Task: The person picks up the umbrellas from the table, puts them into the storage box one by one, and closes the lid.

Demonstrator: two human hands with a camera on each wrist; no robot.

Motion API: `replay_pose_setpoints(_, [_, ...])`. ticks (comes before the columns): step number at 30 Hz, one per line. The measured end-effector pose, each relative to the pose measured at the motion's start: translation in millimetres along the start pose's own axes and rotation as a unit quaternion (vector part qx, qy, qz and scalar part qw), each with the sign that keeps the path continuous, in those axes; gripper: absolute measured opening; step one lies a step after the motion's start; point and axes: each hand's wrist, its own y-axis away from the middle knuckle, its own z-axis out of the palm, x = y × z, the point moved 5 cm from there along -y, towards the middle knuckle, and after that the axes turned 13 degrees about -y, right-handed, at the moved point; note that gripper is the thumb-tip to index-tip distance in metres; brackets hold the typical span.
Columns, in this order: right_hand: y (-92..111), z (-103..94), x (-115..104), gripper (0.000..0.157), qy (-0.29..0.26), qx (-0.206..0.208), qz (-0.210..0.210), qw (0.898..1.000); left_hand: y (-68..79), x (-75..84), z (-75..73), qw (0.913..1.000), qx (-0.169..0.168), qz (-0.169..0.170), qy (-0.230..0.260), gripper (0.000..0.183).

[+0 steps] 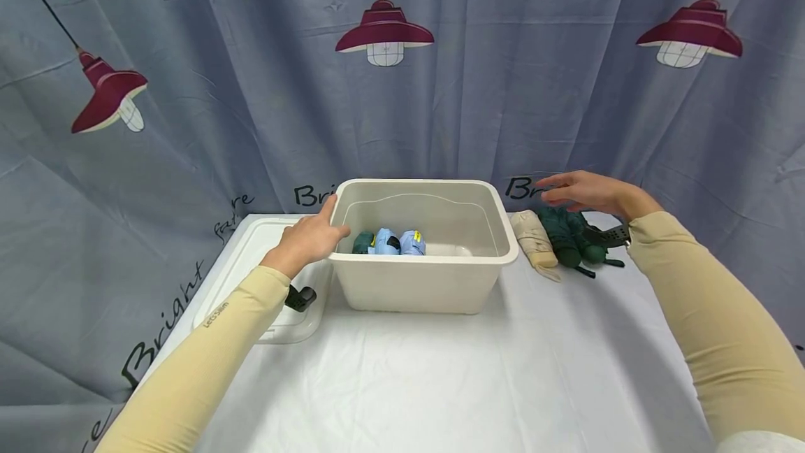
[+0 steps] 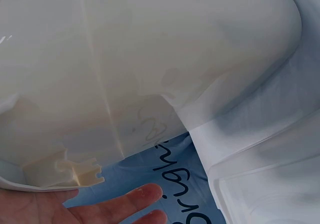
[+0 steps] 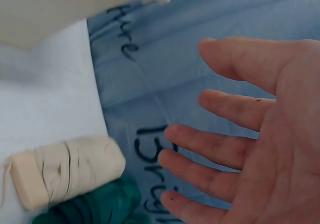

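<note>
An off-white plastic bin (image 1: 415, 284) stands on the table. My left hand (image 1: 308, 238) rests on its left rim, fingers extended past the outer wall in the left wrist view. Inside the bin, at the left, lie two light blue bundles (image 1: 386, 242) and a dark green one (image 1: 363, 242). Right of the bin lie a beige folded umbrella (image 3: 75, 171) with a wrist cord and two dark green folded umbrellas (image 1: 558, 238) with black straps. My right hand (image 1: 588, 192) hovers above the green ones, fingers spread and holding nothing.
A white lid (image 1: 277, 331) lies flat on the table to the left of the bin, partly under my left arm. A white cloth (image 1: 428, 383) covers the table. Behind it hangs a grey-blue curtain (image 1: 270, 124) printed with lamps and lettering.
</note>
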Motion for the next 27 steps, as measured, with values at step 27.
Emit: replay_pose_setpoints(27, [-9, -17.0, 74, 0.079, 0.009, 0.107, 0.037, 0.994, 1.5, 1.2, 0.4, 1.0000, 0.000, -0.002, -0.004, 0.083])
